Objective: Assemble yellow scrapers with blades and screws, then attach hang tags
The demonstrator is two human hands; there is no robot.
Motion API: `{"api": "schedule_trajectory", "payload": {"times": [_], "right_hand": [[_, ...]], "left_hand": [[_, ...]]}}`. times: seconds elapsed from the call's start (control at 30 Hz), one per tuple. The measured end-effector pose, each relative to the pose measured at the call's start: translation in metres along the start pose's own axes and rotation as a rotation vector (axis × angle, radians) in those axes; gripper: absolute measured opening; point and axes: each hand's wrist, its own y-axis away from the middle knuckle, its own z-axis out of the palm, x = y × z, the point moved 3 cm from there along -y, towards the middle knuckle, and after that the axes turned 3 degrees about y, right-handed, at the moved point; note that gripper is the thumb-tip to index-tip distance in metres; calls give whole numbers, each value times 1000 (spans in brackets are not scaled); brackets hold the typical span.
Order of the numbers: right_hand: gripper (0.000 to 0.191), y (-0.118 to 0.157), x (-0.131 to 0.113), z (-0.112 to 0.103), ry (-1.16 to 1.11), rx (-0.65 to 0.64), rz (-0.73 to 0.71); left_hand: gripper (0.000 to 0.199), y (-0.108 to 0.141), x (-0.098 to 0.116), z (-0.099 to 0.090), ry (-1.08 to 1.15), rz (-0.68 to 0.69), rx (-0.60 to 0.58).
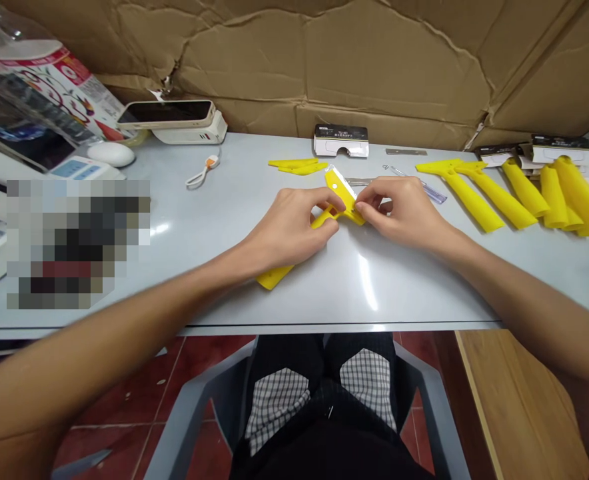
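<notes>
My left hand (292, 223) is closed around the neck of a yellow plastic scraper (274, 277), whose handle slants down toward the front edge. A shiny metal strip runs along the scraper head. At the right end of that head, the thumb and fingers of my right hand (399, 207) are pinched together against it. Behind the hands lie thin yellow plastic pieces (297, 165) and a flat metal strip (358, 181), partly covered by my right hand. A screwdriver with a clear purplish handle (434, 195) rests just beyond that hand.
Several yellow scraper handles (477, 203) lie at the right, near black-and-white boxes (559, 148). Another small box (341, 141) and a metal blade (406, 152) are at the back. Leftward sit a phone (167, 114), a short cable (203, 172), a mouse (110, 154) and a large bottle (64, 83).
</notes>
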Motion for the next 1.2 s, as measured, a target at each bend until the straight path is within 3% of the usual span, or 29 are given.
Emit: {"api": "schedule_trajectory", "payload": {"times": [0.5,0.67,0.9,1.2], "right_hand": [[9,-3,6,1,-126,-2,60],[3,-6,13,-7,-142,62,176],[11,-6,11,-12,-324,-141,370],[13,-4,3,-14,-384,-131,425]], "left_hand": [[37,1,0,2,-17,34,-13],[45,0,-1,2,-29,94,-11],[49,0,-2,0,-130,191,-32],[38,0,-1,-1,-73,262,-43]]}}
